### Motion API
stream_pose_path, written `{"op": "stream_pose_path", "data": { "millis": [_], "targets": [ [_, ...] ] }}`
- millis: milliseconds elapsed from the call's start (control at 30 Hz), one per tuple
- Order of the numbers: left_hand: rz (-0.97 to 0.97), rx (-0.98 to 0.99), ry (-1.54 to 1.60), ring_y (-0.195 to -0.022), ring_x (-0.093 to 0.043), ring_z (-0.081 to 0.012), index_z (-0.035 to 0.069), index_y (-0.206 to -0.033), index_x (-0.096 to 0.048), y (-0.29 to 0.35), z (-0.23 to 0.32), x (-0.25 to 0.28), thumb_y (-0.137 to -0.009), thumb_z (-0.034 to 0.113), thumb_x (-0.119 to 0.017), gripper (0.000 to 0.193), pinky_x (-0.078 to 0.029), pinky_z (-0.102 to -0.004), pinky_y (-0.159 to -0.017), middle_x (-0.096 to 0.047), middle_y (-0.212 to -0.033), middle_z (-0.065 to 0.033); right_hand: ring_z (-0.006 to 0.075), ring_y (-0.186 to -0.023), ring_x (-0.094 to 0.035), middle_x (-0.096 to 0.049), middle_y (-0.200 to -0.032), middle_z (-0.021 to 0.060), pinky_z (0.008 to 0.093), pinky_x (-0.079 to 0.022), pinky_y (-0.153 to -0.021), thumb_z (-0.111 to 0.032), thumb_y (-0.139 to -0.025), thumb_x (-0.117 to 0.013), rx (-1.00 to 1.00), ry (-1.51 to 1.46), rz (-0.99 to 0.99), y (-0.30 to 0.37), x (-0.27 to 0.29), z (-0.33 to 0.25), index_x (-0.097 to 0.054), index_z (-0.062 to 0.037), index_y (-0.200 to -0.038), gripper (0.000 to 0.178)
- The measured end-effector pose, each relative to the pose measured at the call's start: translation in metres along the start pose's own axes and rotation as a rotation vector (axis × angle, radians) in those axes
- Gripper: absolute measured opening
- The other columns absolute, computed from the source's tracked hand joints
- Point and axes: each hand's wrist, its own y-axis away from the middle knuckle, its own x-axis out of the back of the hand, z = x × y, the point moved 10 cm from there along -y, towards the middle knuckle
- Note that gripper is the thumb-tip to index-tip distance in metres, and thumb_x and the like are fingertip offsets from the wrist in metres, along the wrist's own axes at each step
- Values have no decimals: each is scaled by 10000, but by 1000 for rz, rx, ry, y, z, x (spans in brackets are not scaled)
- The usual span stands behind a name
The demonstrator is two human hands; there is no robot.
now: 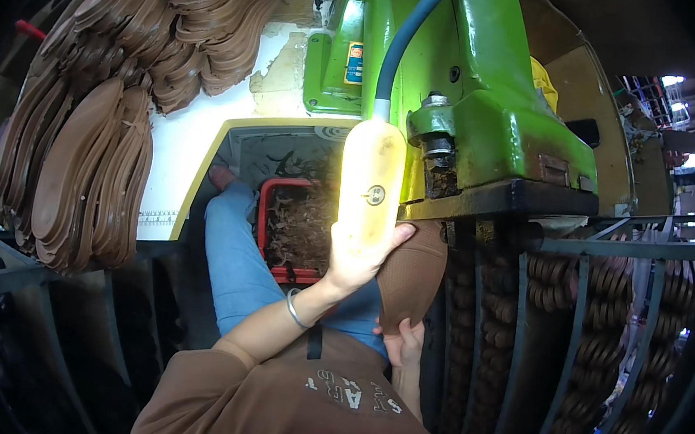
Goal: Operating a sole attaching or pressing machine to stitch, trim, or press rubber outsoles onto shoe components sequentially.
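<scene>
A brown shoe sole (414,272) with a finely textured face is held up between my two hands, below the head of a green machine (489,105). My left hand (352,263), with a bangle on its wrist, grips the sole's left side, thumb lying on the face. A glowing work lamp (373,178) on a bendable dark neck covers part of those fingers. At the near, narrow end, the fingers and thumb of my right hand (403,342) pinch the sole. The far end of the sole lies at the machine's working edge, where contact cannot be made out.
Piles of brown soles (79,169) lie on the white tabletop (175,160) at left. Below the table's cutout, a red crate (263,218) holds brown scraps. Metal racks (576,320) full of soles stand at right, with another rack (49,315) at left.
</scene>
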Motion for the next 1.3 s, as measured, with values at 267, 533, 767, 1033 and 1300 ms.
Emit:
{"op": "stream_pose_path", "data": {
  "millis": [267, 533, 767, 1033, 1300],
  "targets": [
    [119, -92, -72, -676, -622, -95, -64, -904, -662, 19, 7, 32, -759, 44, -741, 197, -498, -244, -627, -688, -787, -95, 247, -792, -636, -587, -1009, 189, 340, -550, -521, -102, -853, -617, 43, 238, -76, 3, -9, -47, -437, 46, -1168, 392],
    [8, -77, -204, -704, -606, -104, -27, -908, -659, 4, 1, 4, -799, 100, -712, 176, -487, -247, -657, -666, -805, -68, 307, -833, -623, -577, -1052, 183, 383, -549, -622, -73, -877, -557, 29, 117, 57, 12, 5, -14, -402, 20, -1226, 392],
    [71, -179, -198, -675, -607, -96, -58, -913, -655, 16, 21, 27, -765, 47, -731, 197, -489, -238, -627, -671, -795, -73, 176, -475, -572, -592, -866, 171, 226, -446, -319, -188, -853, -606, 355, 377, 197, 5, -26, -130, -439, 37, -1068, 353],
    [107, -139, -153, -806, -611, -134, -54, -956, -636, 24, 30, 53, -786, 22, -685, 193, -477, -255, -742, -651, -889, -100, 82, -459, -530, -587, -779, 91, 170, -347, -290, -148, -851, -604, 342, 518, 58, -56, -90, -186, -484, -3, -996, 237],
    [8, -119, -351, -832, -639, -145, -73, -970, -625, 22, 58, 76, -770, -20, -683, 216, -501, -243, -755, -665, -918, -121, 72, -553, -557, -604, -873, 71, 163, -356, -319, -148, -827, -615, 332, 535, -52, -101, -118, -170, -513, 26, -1120, 356]
  ]
}}
